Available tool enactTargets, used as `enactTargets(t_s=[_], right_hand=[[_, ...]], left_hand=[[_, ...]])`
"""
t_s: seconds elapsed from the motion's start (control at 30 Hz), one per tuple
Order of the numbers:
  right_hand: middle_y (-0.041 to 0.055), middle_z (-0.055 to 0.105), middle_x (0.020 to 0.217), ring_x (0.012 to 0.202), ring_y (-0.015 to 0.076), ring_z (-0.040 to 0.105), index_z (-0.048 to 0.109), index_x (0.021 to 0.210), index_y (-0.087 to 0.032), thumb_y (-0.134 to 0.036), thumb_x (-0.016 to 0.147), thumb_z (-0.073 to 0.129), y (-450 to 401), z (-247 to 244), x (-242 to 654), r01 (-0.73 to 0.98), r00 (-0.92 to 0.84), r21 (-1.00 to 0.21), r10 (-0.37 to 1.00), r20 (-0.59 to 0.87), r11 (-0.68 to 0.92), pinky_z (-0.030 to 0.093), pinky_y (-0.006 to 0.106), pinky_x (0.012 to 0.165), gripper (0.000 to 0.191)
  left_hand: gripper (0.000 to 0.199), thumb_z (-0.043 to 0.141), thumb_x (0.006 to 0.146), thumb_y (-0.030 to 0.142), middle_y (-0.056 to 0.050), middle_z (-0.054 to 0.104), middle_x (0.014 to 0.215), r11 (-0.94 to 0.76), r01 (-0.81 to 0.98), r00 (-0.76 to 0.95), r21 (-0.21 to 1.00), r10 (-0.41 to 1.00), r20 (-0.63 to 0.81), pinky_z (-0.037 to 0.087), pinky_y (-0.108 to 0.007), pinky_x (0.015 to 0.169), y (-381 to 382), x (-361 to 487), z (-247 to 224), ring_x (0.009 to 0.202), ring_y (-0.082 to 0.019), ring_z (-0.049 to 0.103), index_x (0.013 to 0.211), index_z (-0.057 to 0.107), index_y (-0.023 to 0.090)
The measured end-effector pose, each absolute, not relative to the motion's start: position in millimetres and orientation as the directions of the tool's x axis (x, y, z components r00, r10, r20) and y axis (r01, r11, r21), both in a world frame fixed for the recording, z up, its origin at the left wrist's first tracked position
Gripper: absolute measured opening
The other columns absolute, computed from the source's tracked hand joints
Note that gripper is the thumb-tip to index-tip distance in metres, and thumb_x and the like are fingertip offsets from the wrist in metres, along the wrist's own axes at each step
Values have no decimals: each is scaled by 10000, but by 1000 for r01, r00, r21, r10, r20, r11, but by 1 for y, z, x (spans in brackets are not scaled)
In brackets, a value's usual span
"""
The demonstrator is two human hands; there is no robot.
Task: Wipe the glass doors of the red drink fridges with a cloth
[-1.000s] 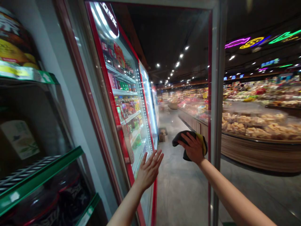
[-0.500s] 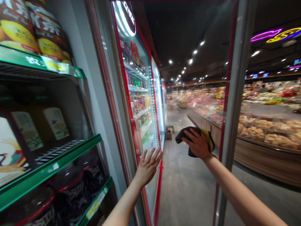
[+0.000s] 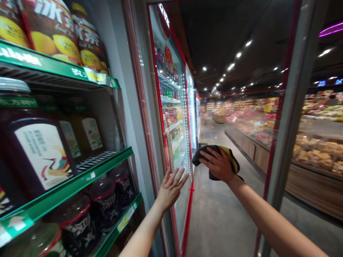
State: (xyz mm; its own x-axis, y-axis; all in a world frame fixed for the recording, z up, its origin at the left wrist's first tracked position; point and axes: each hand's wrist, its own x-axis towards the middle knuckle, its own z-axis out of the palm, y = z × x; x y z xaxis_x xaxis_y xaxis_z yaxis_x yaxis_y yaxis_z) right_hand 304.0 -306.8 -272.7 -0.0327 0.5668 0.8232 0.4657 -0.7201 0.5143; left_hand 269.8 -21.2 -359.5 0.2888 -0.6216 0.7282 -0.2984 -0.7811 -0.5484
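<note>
My right hand lies with fingers spread over a black and yellow cloth, pressing it flat against the clear pane of an open glass door. The door's metal frame runs down to the right of that hand. Lower and to the left, my left hand has its fingers stretched apart and holds nothing. It is close to the left edge of the door; whether it touches the glass I cannot tell.
Left of me, green-edged shelves hold large drink bottles. Through the glass appear a lit red-framed drinks fridge, a grey floor and a wood-sided food display.
The view has turned left, bringing more shelf bottles in. Against the door, the cloth and my right hand have shifted left. My left hand stays spread.
</note>
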Motion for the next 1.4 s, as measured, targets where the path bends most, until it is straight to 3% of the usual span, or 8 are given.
enactTargets(t_s=[0.17,0.4,0.63,0.73,0.93,1.13,1.3,1.4], right_hand=[[-3,632,1409,1428,248,428,656,1294,-358,-176,934,576,-262,-250,308,417,-46,337,351,935,-844,221,492,1178,411],[-19,554,1490,1450,214,392,638,1317,-320,-245,986,547,-230,-270,304,519,-90,623,687,721,-585,210,488,1216,352],[-20,577,1467,1455,244,385,650,1301,-312,-190,954,576,-206,-246,303,511,-70,454,492,868,-729,151,520,1234,376],[-6,572,1473,1455,254,386,661,1287,-285,-213,957,575,-186,-256,303,528,-98,516,555,826,-675,138,528,1241,348],[-24,629,1413,1395,205,475,700,1176,-294,-222,975,572,-196,-258,310,579,-224,714,766,603,-393,225,511,1232,249],[-24,612,1430,1440,226,420,690,1192,-300,-208,978,567,-184,-242,314,580,-148,567,608,780,-585,149,528,1249,264],[11,651,1386,1390,225,481,719,1108,-269,-208,961,580,-186,-271,310,605,-226,685,737,637,-406,194,527,1229,211],[-1,643,1397,1384,224,485,709,1122,-273,-212,968,573,-189,-250,312,584,-220,700,749,624,-411,200,523,1221,214]], left_hand=[[755,589,840,181,15,340,1633,-798,-272,291,-538,-601,745,14,-526,1283,-16,267,-363,1571,-251,73,1548,368,323],[726,594,848,203,-7,274,1658,-822,-255,288,-510,-568,771,61,-522,1281,-3,262,-372,1565,-271,114,1541,389,274],[708,591,870,193,-6,223,1677,-817,-206,324,-539,-576,750,64,-523,1280,14,257,-375,1562,-285,130,1542,389,285],[690,588,876,211,-15,250,1672,-816,-198,320,-543,-578,751,77,-527,1281,17,256,-377,1561,-284,134,1537,401,278],[666,570,880,202,-6,262,1669,-810,-201,305,-551,-586,751,93,-531,1282,21,248,-380,1564,-269,120,1525,422,274],[684,562,867,182,-3,260,1670,-829,-174,323,-531,-558,764,72,-534,1283,21,243,-375,1564,-274,121,1530,416,270],[663,562,877,199,6,282,1663,-837,-167,330,-521,-545,771,88,-519,1286,26,233,-381,1560,-259,143,1520,429,290],[666,575,878,216,8,297,1657,-834,-162,341,-527,-549,763,79,-517,1288,26,232,-375,1562,-257,135,1522,426,295]])
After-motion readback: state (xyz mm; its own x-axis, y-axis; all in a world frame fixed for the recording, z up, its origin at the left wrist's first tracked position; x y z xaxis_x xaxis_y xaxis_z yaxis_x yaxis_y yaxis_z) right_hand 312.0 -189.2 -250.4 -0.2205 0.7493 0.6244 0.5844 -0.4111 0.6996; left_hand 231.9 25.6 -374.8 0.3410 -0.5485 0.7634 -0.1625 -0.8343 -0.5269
